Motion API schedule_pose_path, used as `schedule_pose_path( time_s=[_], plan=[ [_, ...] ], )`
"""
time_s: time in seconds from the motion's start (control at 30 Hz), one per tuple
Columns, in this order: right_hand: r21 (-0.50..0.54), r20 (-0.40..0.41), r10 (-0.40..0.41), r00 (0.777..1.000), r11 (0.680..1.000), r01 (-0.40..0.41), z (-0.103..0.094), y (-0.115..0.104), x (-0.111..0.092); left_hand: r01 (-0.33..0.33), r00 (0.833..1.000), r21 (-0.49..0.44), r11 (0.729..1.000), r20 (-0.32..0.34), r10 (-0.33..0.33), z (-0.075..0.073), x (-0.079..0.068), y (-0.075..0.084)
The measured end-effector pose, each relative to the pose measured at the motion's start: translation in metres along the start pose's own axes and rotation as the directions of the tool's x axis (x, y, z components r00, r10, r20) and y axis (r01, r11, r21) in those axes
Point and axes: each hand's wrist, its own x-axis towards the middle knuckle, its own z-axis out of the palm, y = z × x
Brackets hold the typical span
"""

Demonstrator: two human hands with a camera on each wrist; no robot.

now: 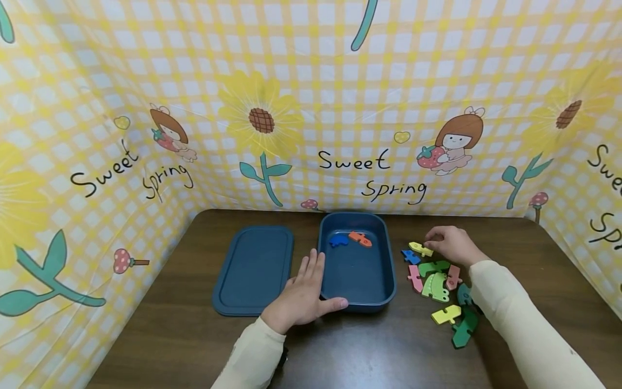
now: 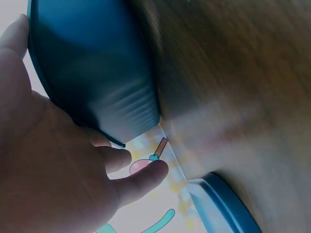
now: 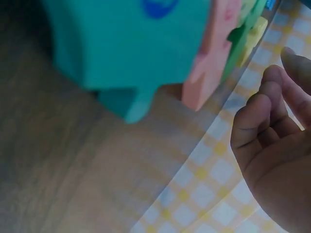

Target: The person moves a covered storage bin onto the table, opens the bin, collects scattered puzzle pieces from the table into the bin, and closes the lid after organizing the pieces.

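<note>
A dark blue rectangular box [image 1: 357,281] holds a blue puzzle piece [image 1: 338,240] and an orange one [image 1: 360,239] near its far end. My left hand [image 1: 301,297] rests against the box's near left side, fingers straight and thumb over the near rim. My right hand [image 1: 452,244] hovers beside a yellow puzzle piece [image 1: 420,249], its fingers loosely bent. In the right wrist view, nothing shows between those fingers. Below that hand lie a blue piece [image 1: 411,256], pink pieces [image 1: 415,279], a light green piece [image 1: 435,286] and a darker green piece [image 1: 465,327].
A flat dark blue lid [image 1: 255,270] lies left of the box on the brown wooden table [image 1: 379,351]. Another yellow piece [image 1: 446,314] and a teal piece [image 1: 464,294] lie near the right sleeve. A yellow checked cloth [image 1: 311,108] hangs behind and at both sides.
</note>
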Motion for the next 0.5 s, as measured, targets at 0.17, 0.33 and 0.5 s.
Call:
schedule_pose_path(
  time_s=[0.17, 0.33, 0.5],
  plan=[
    [-0.054, 0.041, 0.016, 0.999, 0.998, -0.013, 0.0018, 0.0074, -0.0009, 0.003, 1.000, -0.003, 1.000, 0.002, -0.003, 0.0010, 0.0001, -0.0001],
    [-0.095, 0.049, 0.028, 0.998, 0.995, -0.024, 0.0028, 0.0079, -0.0026, 0.002, 1.000, -0.005, 1.000, -0.002, -0.002, 0.0020, 0.0003, -0.0009],
    [-0.116, 0.033, 0.033, 0.999, 0.993, -0.029, 0.0036, 0.0097, -0.0024, -0.002, 1.000, -0.003, 1.000, -0.004, 0.002, 0.0020, 0.0003, -0.0010]
  ],
)
